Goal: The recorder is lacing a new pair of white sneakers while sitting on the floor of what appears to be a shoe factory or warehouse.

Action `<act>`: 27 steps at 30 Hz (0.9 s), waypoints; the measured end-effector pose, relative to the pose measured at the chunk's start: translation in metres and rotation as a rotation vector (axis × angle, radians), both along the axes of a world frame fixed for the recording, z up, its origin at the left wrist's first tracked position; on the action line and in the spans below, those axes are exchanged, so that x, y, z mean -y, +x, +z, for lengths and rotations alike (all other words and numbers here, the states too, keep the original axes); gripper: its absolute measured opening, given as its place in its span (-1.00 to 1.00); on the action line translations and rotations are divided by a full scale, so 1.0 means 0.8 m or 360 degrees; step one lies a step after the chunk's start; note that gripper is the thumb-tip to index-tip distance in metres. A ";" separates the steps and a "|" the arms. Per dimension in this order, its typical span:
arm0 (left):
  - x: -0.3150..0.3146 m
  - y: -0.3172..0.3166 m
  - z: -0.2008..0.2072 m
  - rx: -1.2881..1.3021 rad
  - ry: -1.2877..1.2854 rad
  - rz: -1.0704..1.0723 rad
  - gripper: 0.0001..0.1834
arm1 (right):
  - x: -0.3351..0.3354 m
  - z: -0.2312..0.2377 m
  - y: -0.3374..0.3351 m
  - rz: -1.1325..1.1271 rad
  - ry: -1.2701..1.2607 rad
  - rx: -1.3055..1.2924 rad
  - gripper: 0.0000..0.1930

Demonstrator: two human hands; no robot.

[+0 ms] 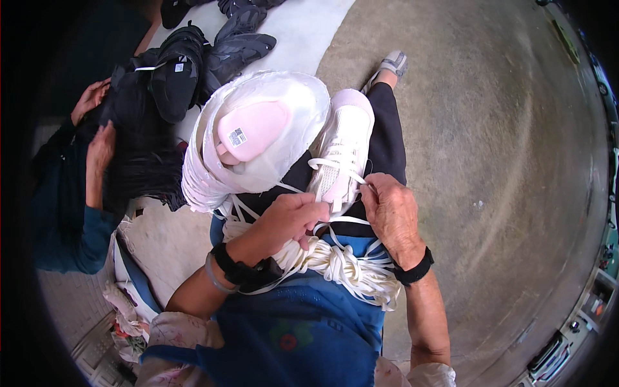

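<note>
A white and pale pink shoe [348,135] lies across my lap, its toe pointing away from me. My right hand [390,209] is closed at the right of its opening, pinching a white shoelace [345,169] that crosses over the laced front. At the shoe's near end, my left hand [296,219] is closed with thumb and fingers together on a lace; its fingertips partly hide the grip. A thick bundle of white shoelaces [351,274] rests on my lap below both hands, over a blue apron [296,322].
Left of the shoe stands a white, layered stack [296,97] with a pink, labelled insole-like piece [258,129]. Black shoes [174,90] lie on a pale surface beyond it. Another person's hands [100,145] are at dark material on the left. Concrete floor [490,161] spreads to the right.
</note>
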State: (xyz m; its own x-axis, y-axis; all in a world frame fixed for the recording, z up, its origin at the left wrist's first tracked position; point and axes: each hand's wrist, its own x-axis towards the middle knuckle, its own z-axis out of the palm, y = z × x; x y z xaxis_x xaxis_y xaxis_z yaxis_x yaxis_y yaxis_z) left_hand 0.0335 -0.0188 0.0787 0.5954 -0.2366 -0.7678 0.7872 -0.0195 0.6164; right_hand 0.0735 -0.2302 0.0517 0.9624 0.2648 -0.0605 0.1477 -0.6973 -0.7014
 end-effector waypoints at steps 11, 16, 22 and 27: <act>-0.003 0.036 0.023 0.0640 0.0606 0.0046 -0.50 | -0.009 0.005 0.001 -0.0049 -0.0026 0.0030 -0.86; -0.004 0.053 -0.001 0.0712 0.0606 -0.0169 -0.62 | -0.006 0.008 0.004 0.0009 0.0036 0.0025 -0.92; -0.011 0.055 -0.008 0.0517 0.0547 -0.0231 -0.72 | 0.003 0.005 0.004 0.0052 -0.0006 0.0009 -0.94; -0.010 0.048 -0.014 0.0539 0.0576 -0.0202 -0.73 | 0.022 0.004 0.014 0.0046 0.0000 0.0020 -0.94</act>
